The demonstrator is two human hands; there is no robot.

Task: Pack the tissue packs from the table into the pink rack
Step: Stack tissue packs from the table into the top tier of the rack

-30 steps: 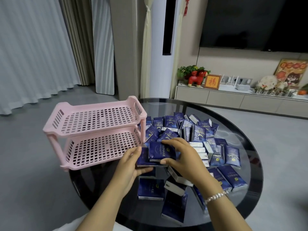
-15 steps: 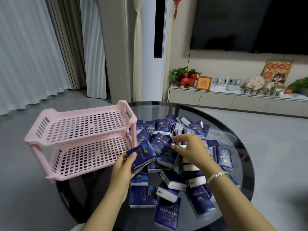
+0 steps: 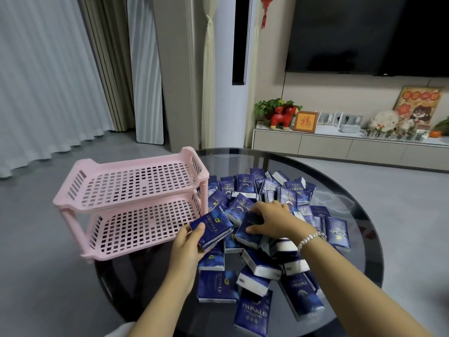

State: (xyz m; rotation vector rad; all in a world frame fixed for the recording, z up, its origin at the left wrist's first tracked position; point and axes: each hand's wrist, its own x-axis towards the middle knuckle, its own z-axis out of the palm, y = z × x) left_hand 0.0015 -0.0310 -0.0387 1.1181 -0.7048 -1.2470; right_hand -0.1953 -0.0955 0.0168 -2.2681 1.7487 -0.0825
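Both rack (image 3: pixel 136 203) shelves open-fronted, unobstructed

Your two forearms come into frame from the bottom edge, both bare, no sleeves, no watch. Your left hand (image 3: pixel 188 246) wears nothing: no rings or bands visible. Your right hand (image 3: pixel 272 221) likewise shows no rings. On the right wrist you've got a thin beaded bracelet of small pale, pearl-like round beads (image 3: pixel 309 239), single strand, snug fit. Nails look short, unpainted. At bottom left, a bit of white fabric (image 3: pixel 121 329), too cropped to ID.
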